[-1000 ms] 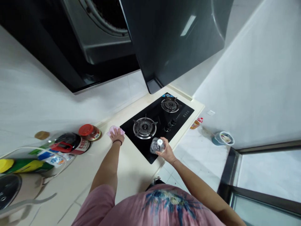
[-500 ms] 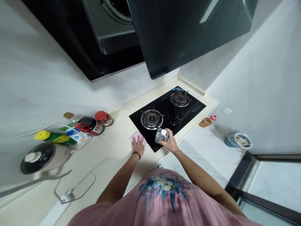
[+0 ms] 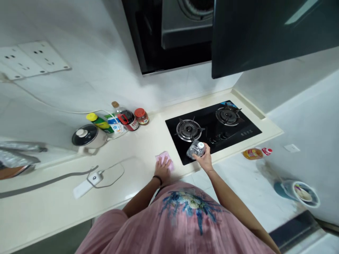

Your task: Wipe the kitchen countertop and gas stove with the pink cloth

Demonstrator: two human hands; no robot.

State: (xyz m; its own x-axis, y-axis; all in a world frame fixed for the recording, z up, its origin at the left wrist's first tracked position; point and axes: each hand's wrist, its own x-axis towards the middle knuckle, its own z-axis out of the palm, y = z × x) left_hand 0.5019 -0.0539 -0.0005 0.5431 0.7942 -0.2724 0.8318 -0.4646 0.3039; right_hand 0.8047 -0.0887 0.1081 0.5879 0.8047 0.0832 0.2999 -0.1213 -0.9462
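My left hand (image 3: 162,169) lies flat with spread fingers on a pink cloth (image 3: 164,159), which rests on the pale counter (image 3: 137,155) left of the black gas stove (image 3: 209,132). My right hand (image 3: 205,158) is closed round a clear plastic bottle (image 3: 194,150) with a white cap. The bottle is tilted, its cap towards the right, over the front left part of the stove. Behind it is the left burner (image 3: 189,129); the right burner (image 3: 228,115) is farther back. Whether the bottle touches the glass, I cannot tell.
A red-lidded jar (image 3: 142,116), a dark sauce bottle (image 3: 129,120), a yellow-capped bottle (image 3: 100,122) and a lidded pot (image 3: 88,136) stand along the wall. A white power strip (image 3: 87,185) with a cable lies at left. The range hood panel (image 3: 265,38) juts out above.
The view has swung left, so more counter shows. My left hand and the cloth have shifted away from the stove's edge towards the counter front. The bottle in my right hand is tilted more.
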